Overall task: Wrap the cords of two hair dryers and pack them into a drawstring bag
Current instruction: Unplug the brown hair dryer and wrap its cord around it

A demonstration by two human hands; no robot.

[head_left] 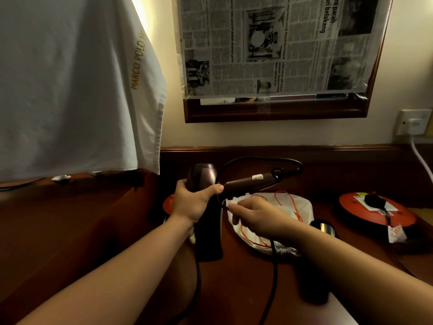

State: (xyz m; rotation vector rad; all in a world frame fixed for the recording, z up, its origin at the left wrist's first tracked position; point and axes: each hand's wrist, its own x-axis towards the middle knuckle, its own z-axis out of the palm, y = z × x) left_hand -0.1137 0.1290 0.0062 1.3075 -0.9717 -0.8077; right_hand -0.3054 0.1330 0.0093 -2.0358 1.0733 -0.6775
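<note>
A dark brown hair dryer (246, 182) is held above the wooden desk, its handle pointing right. My left hand (194, 202) grips it where the body meets the handle. Its black cord (260, 159) arcs from the handle's end back over the dryer and down to my right hand (255, 218), which pinches the cord; the rest of the cord hangs toward the bottom edge. Under my right hand lies a white drawstring bag (302, 205) with orange strings. A dark object with a shiny end (324, 227), perhaps the other dryer, lies right of the bag.
A red round cord reel (372, 211) with a black plug sits at the right. A wall socket (411, 121) holds a white plug. A white towel (70, 90) hangs at the left. A newspaper-covered mirror (276, 45) hangs above the desk (246, 277).
</note>
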